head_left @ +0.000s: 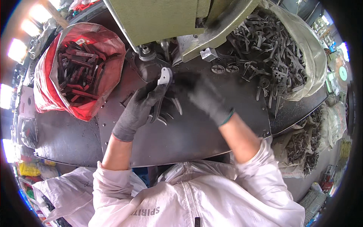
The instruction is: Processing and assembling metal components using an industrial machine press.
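My left hand point(141, 104), in a dark grey glove, is closed around a curved metal lever point(164, 77) with a pale, rounded end and small holes, held upright over the dark metal worktop point(181, 140). Several more curved metal pieces point(176, 104) show beside and below the glove; whether they are held or lie on the worktop is unclear. To the right, my right hand point(210, 98), also gloved, is smeared by motion. Its fingers point toward the held lever and are too blurred to read. A green press machine point(162, 22) stands just beyond both hands.
At the left stands a red sack point(41, 87) with dark bar-like metal parts. A pale sack point(314, 56) at the right spills many grey metal parts onto the worktop. Two small round parts point(218, 69) lie near the machine base. Another filled sack point(334, 125) stands at the lower right.
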Available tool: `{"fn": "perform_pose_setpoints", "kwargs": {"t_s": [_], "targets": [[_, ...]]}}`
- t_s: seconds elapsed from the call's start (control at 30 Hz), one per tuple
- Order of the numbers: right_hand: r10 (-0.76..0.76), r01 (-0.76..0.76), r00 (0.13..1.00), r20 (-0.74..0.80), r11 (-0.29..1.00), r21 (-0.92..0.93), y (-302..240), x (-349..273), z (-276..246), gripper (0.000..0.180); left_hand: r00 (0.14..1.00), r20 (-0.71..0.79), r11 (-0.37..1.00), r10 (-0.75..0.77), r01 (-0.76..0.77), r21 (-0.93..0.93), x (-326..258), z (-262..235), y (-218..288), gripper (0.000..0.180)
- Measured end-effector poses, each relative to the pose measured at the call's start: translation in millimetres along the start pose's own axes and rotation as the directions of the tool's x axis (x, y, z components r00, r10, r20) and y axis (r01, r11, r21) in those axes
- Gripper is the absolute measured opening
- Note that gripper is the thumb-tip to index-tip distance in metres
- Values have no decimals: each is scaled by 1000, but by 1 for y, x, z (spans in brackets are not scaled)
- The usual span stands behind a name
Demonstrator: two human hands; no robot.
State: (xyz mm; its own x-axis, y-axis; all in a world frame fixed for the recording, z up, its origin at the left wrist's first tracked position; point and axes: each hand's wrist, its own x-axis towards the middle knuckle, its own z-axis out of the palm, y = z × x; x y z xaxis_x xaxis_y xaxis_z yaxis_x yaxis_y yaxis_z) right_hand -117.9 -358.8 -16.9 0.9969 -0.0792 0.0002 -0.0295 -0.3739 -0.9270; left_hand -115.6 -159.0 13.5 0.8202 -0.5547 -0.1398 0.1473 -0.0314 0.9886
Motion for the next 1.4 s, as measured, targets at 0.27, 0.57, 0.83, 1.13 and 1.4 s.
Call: {"fn": "perform_pose_setpoints", "kwargs": {"t_s": [0.27, 0.57, 0.83, 1.13, 1.4], "targets": [[-325, 309, 937, 129, 596, -741, 61, 102, -139, 38, 951, -117, 958, -286, 279, -72, 11, -21, -27, 36], [-121, -44, 980, -156, 637, -770, 9, -36, -96, 36, 985, -139, 994, -105, 98, -57, -4, -24, -30, 45], [-60, -373, 858, -510, 608, -700, 63, -27, -80, 51, 990, -141, 973, -29, 61, 223, 11, -25, -36, 57], [-135, -225, 816, -562, 821, -524, 65, -27, -107, 49, 966, -197, 982, -168, 181, 49, 4, -20, -25, 45], [245, -104, 950, -196, 835, 541, -11, -10, -38, 25, 997, -70, 958, -15, 34, 285, 27, -13, -14, 42]]}}
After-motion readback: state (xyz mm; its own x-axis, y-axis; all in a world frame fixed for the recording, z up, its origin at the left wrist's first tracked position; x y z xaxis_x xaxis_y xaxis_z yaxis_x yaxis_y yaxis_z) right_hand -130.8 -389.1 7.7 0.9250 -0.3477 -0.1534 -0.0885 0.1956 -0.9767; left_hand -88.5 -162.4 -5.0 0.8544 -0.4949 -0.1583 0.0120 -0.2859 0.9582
